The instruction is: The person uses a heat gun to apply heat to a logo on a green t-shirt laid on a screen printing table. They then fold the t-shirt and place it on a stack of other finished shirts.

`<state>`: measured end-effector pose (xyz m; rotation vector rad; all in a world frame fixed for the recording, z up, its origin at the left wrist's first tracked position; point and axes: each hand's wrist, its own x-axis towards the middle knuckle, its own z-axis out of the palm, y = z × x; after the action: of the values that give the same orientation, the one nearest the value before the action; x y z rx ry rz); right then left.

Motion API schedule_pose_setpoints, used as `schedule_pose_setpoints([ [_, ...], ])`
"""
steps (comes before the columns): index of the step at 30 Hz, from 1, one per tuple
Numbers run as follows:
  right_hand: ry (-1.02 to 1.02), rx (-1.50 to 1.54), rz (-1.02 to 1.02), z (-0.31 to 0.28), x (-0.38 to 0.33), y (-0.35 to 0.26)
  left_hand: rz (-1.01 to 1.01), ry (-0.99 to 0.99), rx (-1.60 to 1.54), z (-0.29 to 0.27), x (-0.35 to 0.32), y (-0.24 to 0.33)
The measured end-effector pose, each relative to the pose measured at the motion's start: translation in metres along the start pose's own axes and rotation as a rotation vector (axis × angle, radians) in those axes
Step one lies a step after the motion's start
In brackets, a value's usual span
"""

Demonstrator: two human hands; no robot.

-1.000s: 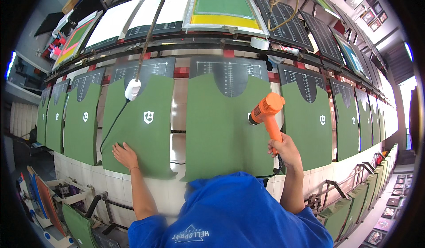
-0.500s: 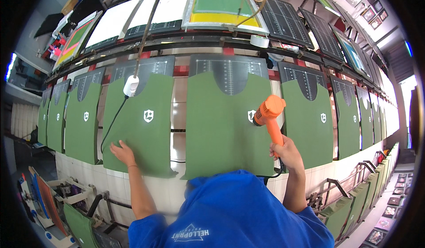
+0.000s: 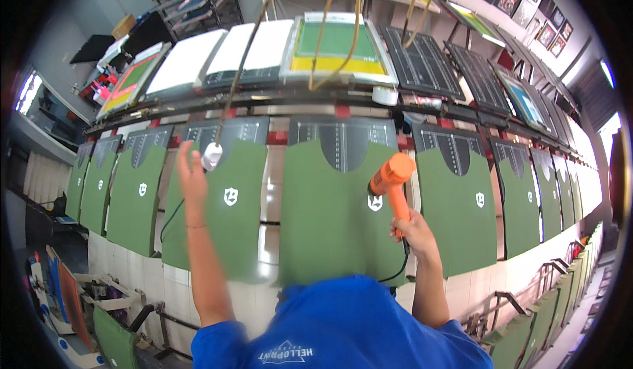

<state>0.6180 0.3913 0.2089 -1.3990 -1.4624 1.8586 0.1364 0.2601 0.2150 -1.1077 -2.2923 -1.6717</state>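
1. Nearest to us is our own blue shirt (image 3: 343, 333), with both forearms rising out of it toward the row of work
2. Our right hand (image 3: 412, 232) is closed round the handle of the orange heat gun (image 3: 390, 179); its black cord (image 3: 394, 271) loops down below the wrist. The nozzle points at the white shield print (image 3: 374, 202) on the middle green garment (image 3: 333, 217), close to the cloth, though we cannot tell if it touches
3. We judge the gun light enough for one hand, rigid, and likely hot at the front, so the handle is the place to hold it, well back from the nozzle
4. Our left hand (image 3: 191, 171) is raised with fingers spread and grips nothing, just beside a small white fitting (image 3: 211, 155) that hangs on a cable (image 3: 241, 66) in front of the next green garment (image 3: 217, 204)
5. The garments look soft and thin, stretched flat over dark platens (image 3: 344, 141), so they should lift by a hem without resistance
6. Farther off, framed screens (image 3: 337, 51) lie on a rack above the bench (image 3: 267, 194)
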Motion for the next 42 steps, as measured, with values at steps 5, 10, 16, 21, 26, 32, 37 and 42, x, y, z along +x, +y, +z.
schedule_pose_setpoints([
  [5, -0.034, -0.042, -0.085, 0.004, 0.008, 0.004, 0.18, -0.171, -0.046, 0.025, 0.003, 0.016],
  [10, -0.091, -0.01, -0.027, -0.001, 0.003, 0.002, 0.185, -0.212, 0.096, 0.023, -0.023, 0.045],
  [16, -0.084, 0.034, 0.005, 0.0, -0.015, 0.01, 0.213, -0.338, 0.134, 0.005, -0.05, 0.078],
  [21, -0.121, 0.191, 0.017, 0.03, -0.035, 0.018, 0.082, -0.347, 0.092, -0.069, -0.058, 0.108],
  [26, -0.297, 0.222, 0.023, 0.104, -0.045, 0.014, 0.17, -0.009, 0.16, -0.186, -0.036, 0.103],
  [32, -0.496, 0.258, 0.012, 0.238, -0.055, 0.013, 0.369, 0.211, 0.342, -0.332, 0.038, 0.11],
  [37, -0.505, 0.284, 0.029, 0.365, -0.088, 0.018, 0.411, 0.261, 0.311, -0.424, 0.092, 0.083],
  [42, -0.464, 0.341, -0.033, 0.441, -0.121, 0.007, 0.387, 0.345, 0.351, -0.518, 0.129, 0.043],
])
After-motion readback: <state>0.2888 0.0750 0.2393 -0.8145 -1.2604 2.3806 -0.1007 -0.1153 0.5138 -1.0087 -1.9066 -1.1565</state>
